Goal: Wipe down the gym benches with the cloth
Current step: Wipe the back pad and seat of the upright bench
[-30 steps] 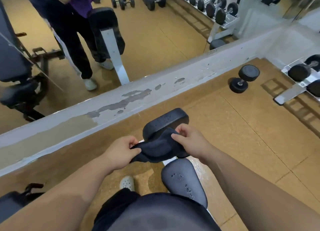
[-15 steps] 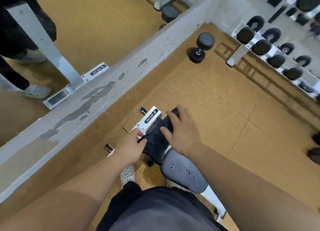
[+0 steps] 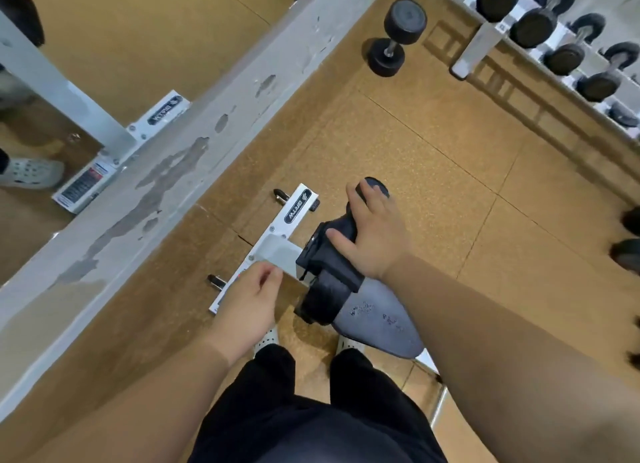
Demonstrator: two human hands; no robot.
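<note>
Cloth (image 3: 330,268), seemingly half-hidden under right hand (image 3: 374,234)

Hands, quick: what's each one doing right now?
Left hand: loosely curled, holding nothing, above the white metal bench frame.
Right hand: open, pressing the dark folded cloth onto the black bench pad.

The black padded backrest (image 3: 375,187) is almost wholly covered by the dark folded cloth (image 3: 332,279) and the right hand (image 3: 374,234) on it, with only its rounded far end showing. The right forearm hides the near end of the worn grey seat pad (image 3: 377,320). The left hand (image 3: 247,303) covers part of the white steel base bar (image 3: 294,209), the white dumbbell rack (image 3: 474,46) runs off the top and right edges, and the dark shapes (image 3: 628,258) at the right edge are cut too short to identify.
</note>
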